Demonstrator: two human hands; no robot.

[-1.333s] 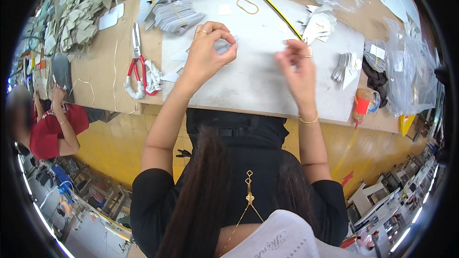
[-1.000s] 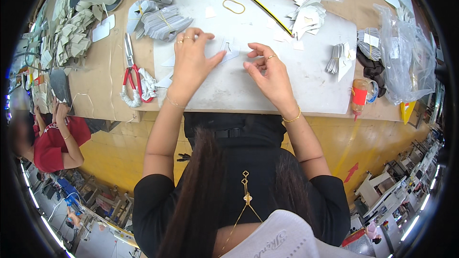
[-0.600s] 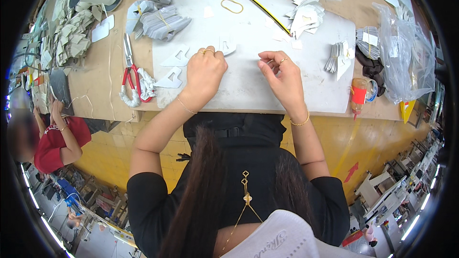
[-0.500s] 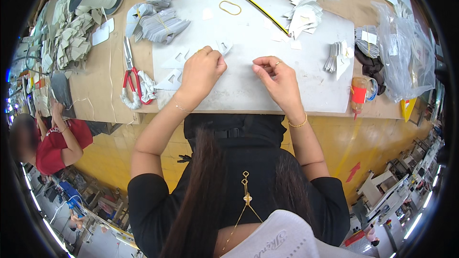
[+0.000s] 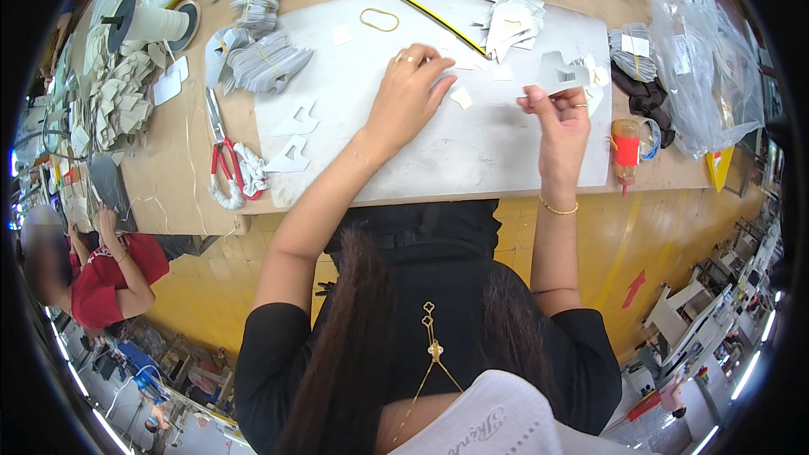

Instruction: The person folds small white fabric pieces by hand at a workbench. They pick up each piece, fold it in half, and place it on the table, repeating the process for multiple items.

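Note:
My right hand (image 5: 558,122) pinches a light grey notched cut piece (image 5: 563,76) between thumb and fingers, held above the right side of a pale work sheet (image 5: 362,168). Over the middle of the sheet, my left hand (image 5: 411,88) is open, its fingers curved and the thumb apart. A small white scrap (image 5: 461,98) lies close to its fingertips. Two flat pieces with cut-outs, an upper one (image 5: 292,122) and a lower one (image 5: 288,157), rest at the sheet's left. Beyond my right hand is a loose stack of pale pieces (image 5: 514,24).
Red-handled scissors (image 5: 223,147) lie left of the sheet, near banded grey bundles (image 5: 268,63) and a spool (image 5: 156,24). A yellow-black stick (image 5: 438,24) and rubber band (image 5: 379,19) lie farther back. At right are a red-labelled bottle (image 5: 625,150) and clear plastic bags (image 5: 712,76). A co-worker (image 5: 118,282) sits left.
My right hand has moved right and now holds a notched piece. The left hand has shifted right and opened. A small scrap now shows on the sheet. The view has shifted slightly.

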